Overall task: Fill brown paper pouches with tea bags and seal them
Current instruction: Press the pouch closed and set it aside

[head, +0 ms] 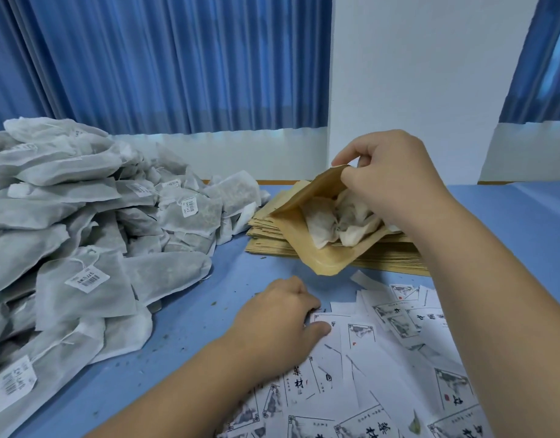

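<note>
Above the flat pouch stack (272,243), a brown pouch (329,263) of soft tea bags (335,222) is pinched at its rim by the right hand (395,181); light and crushable, it seems best held there. A printed label (338,320) is pinched by the left hand (282,311).

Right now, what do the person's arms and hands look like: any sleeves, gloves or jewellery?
Both the left hand and the right hand are bare: no gloves, no rings on the fingers in view. The left forearm and right forearm are bare to the frame edge, with no sleeve, watch or bracelet.
</note>
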`<state>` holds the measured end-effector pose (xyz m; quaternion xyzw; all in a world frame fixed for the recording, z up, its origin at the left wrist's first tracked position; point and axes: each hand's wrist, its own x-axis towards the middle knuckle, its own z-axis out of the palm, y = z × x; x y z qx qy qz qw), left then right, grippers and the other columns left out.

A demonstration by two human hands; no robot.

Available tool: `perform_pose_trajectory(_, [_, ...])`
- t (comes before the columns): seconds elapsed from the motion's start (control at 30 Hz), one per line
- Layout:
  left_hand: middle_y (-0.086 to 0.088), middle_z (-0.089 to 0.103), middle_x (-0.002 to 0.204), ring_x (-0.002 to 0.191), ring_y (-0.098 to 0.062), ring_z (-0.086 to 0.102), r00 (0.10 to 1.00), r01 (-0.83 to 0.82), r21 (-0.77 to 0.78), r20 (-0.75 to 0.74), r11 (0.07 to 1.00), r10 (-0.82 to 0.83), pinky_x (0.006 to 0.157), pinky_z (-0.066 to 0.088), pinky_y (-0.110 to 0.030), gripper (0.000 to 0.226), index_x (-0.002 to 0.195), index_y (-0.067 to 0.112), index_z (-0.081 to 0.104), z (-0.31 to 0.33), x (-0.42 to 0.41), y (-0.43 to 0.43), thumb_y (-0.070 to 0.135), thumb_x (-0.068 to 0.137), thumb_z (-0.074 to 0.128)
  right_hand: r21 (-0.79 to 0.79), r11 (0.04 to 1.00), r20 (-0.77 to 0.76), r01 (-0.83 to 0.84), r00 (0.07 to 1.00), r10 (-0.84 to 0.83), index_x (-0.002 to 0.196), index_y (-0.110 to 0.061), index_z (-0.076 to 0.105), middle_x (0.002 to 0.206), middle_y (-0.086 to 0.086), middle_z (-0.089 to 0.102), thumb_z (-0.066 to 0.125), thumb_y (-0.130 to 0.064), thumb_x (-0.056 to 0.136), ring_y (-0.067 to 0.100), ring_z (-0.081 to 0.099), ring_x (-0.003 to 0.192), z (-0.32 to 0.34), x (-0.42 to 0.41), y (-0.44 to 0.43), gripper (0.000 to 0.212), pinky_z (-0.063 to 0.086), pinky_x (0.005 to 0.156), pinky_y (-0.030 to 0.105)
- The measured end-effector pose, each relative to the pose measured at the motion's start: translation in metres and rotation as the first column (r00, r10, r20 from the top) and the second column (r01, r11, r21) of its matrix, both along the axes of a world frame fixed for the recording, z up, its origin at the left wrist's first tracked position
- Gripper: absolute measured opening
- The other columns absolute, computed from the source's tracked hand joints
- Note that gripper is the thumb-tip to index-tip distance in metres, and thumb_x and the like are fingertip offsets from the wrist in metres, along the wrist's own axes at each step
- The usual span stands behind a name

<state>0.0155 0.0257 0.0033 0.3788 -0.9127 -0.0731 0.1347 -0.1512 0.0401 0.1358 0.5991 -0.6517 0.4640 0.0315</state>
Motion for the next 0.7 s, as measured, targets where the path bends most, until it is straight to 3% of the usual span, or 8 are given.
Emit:
perform_pose_trajectory(0.13, [0.016, 0.043, 0.102, 0.098, -0.004, 0.042, 0.996, 0.0, 0.099, -0.093, 0.995, 0.009, 0.09, 0.043, -0.025, 0.034, 0.116, 0.029, 0.062, 0.0, 0.001, -0.004, 0.05, 0.088, 0.061, 0.013, 1.0, 0.035, -0.003, 0.999, 0.003, 0.082, -0.028, 0.072, 0.061, -0.009, 0.052, 0.055, -0.008, 0.076, 0.008, 0.049, 0.057, 0.002, -0.002, 0.001, 0.027, 0.035, 0.051, 0.02])
perform_pose_trajectory(0.3, [0.019, 0.046, 0.093, 0.081, 0.006, 0.044, 0.966, 0.003, 0.172, -0.256, 0.985, 0.042, 0.069, 0.034, -0.008, 0.023, 0.083, 0.039, 0.052, 0.004, 0.0, -0.001, 0.039, 0.079, 0.074, 0.03, 0.999, 0.044, -0.025, 0.999, 0.024, 0.085, -0.028, 0.072, 0.059, -0.006, 0.051, 0.055, -0.007, 0.078, 0.009, 0.048, 0.054, 0.0, -0.001, 0.002, 0.028, 0.036, 0.051, 0.021])
perform_pose_trajectory(0.47, [0.022, 0.057, 0.072, 0.07, 0.003, 0.053, 0.928, 0.061, 0.173, -0.373, 0.983, 0.008, 0.059, 0.042, -0.012, 0.02, 0.073, 0.033, 0.055, 0.03, 0.003, 0.006, 0.022, 0.083, 0.067, 0.026, 1.0, 0.056, -0.016, 0.998, 0.014, 0.085, -0.028, 0.073, 0.059, -0.007, 0.052, 0.056, -0.007, 0.077, 0.008, 0.049, 0.054, 0.001, -0.003, 0.002, 0.028, 0.035, 0.05, 0.02])
perform_pose_trajectory(0.53, [0.028, 0.057, 0.074, 0.068, 0.005, 0.053, 0.921, 0.078, 0.081, -0.388, 0.994, -0.041, 0.057, 0.038, -0.009, 0.02, 0.073, 0.034, 0.055, 0.048, 0.006, 0.009, 0.019, 0.084, 0.063, 0.024, 1.0, 0.063, -0.016, 0.998, 0.015, 0.084, -0.027, 0.073, 0.059, -0.007, 0.052, 0.056, -0.008, 0.077, 0.008, 0.049, 0.054, 0.002, -0.003, 0.001, 0.027, 0.036, 0.05, 0.02])
perform_pose_trajectory(0.7, [0.023, 0.055, 0.074, 0.064, -0.005, 0.055, 0.826, 0.023, -0.302, -0.531, 0.953, -0.188, 0.059, 0.039, -0.01, 0.021, 0.077, 0.037, 0.054, 0.082, 0.016, 0.012, 0.018, 0.079, 0.064, 0.026, 0.999, 0.052, -0.024, 0.998, 0.023, 0.085, -0.029, 0.073, 0.06, -0.006, 0.053, 0.056, -0.008, 0.078, 0.008, 0.049, 0.055, 0.001, -0.002, 0.001, 0.028, 0.036, 0.049, 0.019])
